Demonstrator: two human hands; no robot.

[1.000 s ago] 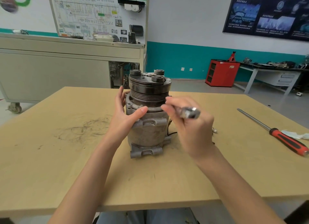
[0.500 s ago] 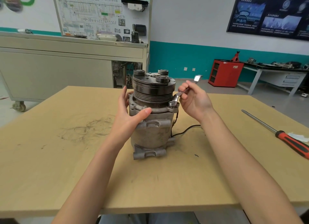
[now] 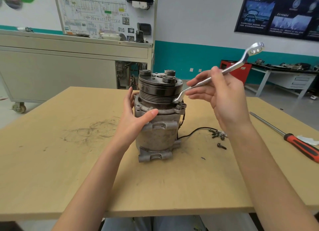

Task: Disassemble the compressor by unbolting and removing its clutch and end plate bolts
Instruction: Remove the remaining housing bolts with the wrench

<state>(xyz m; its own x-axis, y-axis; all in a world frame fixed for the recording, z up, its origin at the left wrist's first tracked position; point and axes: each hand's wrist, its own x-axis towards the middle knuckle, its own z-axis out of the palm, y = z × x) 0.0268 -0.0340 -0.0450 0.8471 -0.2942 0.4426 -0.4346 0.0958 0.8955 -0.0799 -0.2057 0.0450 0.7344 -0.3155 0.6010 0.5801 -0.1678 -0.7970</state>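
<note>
The left hand (image 3: 134, 122) grips the upright compressor (image 3: 158, 137). The right hand (image 3: 222, 99) pinches a wrench (image 3: 233, 68), whose lower end is at the compressor's flange.

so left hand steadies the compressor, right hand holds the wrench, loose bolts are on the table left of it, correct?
Wrong side: the head view shows the loose bolts on the table right of the compressor. The rest holds: left hand steadies it, right hand holds the wrench.
</note>
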